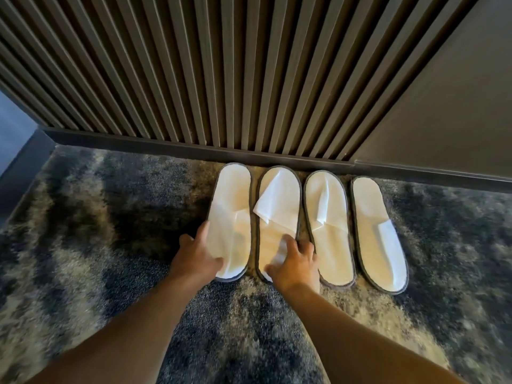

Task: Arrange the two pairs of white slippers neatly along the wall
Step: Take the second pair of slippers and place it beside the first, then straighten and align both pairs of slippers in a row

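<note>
Two pairs of flat white slippers with grey trim lie side by side on the carpet, one end of each near the wall's skirting. My left hand [198, 256] grips the near left edge of the leftmost slipper [231, 206], thumb on top. My right hand [296, 263] holds the near end of the second slipper [279, 200], fingers spread over its crumpled upper flap. The third slipper [329, 225] lies just right of my right hand. The rightmost slipper [378, 234] lies untouched, angled slightly to the right.
A dark ribbed wall panel [221, 79] with a dark skirting board [166, 146] runs behind the slippers. A plain panel [443, 106] continues it at right. Mottled grey-blue carpet [110, 217] covers the floor all around.
</note>
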